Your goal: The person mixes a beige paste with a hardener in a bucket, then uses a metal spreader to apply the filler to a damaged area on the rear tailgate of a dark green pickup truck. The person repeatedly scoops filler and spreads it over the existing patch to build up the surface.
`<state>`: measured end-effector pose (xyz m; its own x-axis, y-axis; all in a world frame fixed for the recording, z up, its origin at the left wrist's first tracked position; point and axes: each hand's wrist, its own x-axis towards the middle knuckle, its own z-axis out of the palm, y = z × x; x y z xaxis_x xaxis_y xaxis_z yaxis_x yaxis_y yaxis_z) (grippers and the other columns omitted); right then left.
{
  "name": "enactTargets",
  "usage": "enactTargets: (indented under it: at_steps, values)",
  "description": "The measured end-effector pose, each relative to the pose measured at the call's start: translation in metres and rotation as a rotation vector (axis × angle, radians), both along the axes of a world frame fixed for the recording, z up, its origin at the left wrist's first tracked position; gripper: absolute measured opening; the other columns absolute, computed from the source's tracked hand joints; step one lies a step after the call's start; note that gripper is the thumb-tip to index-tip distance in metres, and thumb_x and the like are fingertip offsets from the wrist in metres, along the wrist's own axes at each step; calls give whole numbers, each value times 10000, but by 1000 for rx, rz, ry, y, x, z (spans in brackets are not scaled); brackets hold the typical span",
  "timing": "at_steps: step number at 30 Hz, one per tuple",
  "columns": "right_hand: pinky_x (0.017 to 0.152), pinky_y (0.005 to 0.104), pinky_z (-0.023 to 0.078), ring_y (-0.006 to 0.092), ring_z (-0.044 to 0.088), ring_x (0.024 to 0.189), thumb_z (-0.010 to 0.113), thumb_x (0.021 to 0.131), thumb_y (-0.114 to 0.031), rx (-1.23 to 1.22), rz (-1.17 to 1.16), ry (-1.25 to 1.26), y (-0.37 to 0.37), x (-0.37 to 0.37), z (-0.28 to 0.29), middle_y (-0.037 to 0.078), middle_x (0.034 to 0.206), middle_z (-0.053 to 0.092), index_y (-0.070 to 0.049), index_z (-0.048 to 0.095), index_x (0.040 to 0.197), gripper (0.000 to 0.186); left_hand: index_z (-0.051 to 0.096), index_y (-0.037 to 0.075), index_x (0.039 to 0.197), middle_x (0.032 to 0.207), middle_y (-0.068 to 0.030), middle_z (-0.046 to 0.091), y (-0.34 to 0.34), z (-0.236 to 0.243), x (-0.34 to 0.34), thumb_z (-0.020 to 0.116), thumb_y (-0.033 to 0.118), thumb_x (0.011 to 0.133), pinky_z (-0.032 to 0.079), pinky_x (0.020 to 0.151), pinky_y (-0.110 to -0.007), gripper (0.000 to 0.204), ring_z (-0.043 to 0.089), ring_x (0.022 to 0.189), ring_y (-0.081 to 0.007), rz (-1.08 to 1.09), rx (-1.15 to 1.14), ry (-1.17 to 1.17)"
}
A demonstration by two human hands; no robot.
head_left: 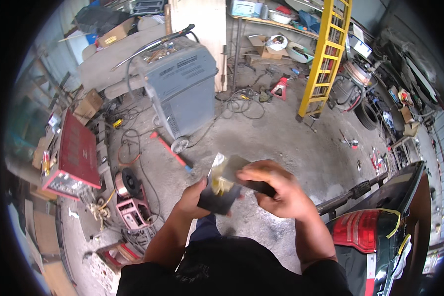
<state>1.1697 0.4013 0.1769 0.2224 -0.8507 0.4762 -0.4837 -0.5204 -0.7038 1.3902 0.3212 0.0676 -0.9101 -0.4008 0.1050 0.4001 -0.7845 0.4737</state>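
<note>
Right in the middle, our left hand (190, 200) grips a dark, flat, squarish plate (217, 201), a yellowish, pasty smear (222, 184) across its face, held out before our black shirt (217, 264). Our right hand (277, 190) clasps a second dark, flat piece (259, 186) at the plate's right side; blur hides whether they touch. Outward now: a copper-coloured coil fills the spool (127, 181) on our left. Ahead, the boxy grey machine (180, 91) carries small loose bits on top, and an open cardboard box (270, 54) holds something white. Rough, stained concrete floor (276, 130), glossy red tail light (356, 231) at right.
</note>
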Motion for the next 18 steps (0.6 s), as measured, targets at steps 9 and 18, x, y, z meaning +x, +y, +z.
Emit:
enactTargets:
  at_steps: [9,18]
  values:
    - [975,346,456,263,570,1157,510,613,169,107,-133,-82,-105,-62,-29,109,1179,642,-34,613,1202,631,291,82,1465,1425,-196,407,-145,-18,-57,390,555,961,537,734,-599,699,468,1209,-508,-310,24,168]
    - [865,319,527,205,633,1036,499,815,164,360,-224,-1170,-130,-80,-83,147,1185,638,-66,412,1372,609,256,11,1464,1441,-167,414,-215,3,-146,295,547,995,393,1042,-443,714,441,1304,-318,218,-385,-74]
